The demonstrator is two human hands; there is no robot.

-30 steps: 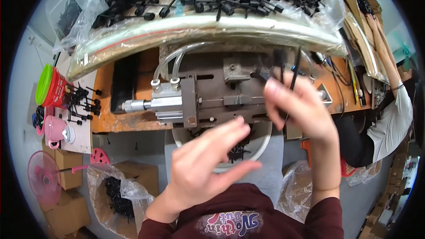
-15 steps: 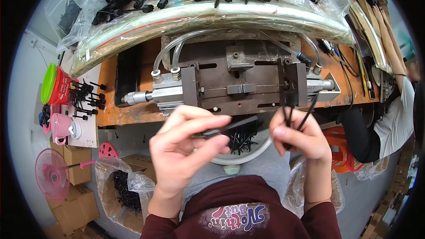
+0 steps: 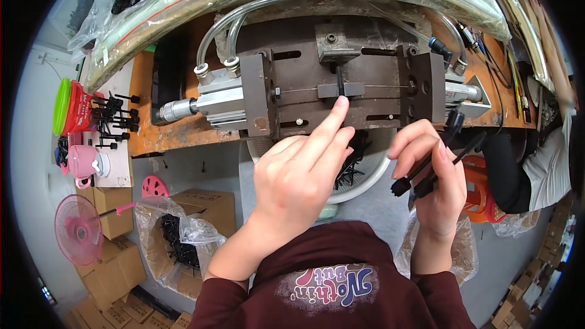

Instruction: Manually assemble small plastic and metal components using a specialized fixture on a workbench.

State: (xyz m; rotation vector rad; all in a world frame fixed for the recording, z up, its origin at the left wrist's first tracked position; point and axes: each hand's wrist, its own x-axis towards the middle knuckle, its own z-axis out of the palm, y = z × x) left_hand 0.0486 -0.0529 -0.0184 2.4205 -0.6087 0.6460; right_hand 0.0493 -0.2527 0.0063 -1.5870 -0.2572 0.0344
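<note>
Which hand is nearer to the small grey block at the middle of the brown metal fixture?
Left. The left hand has its index fingertip at the near edge of the grey block; the right hand, holding black stemmed parts, is farther, lower right in view.

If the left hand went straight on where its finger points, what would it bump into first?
The left hand would likely meet the black rod first; its fingertip seems to touch it, though depth is unclear.

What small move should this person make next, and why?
Perhaps draw the left hand back: its index fingertip is right at the black piece, which appears seated between the small grey blocks, while the right hand holds other black pieces.
</note>
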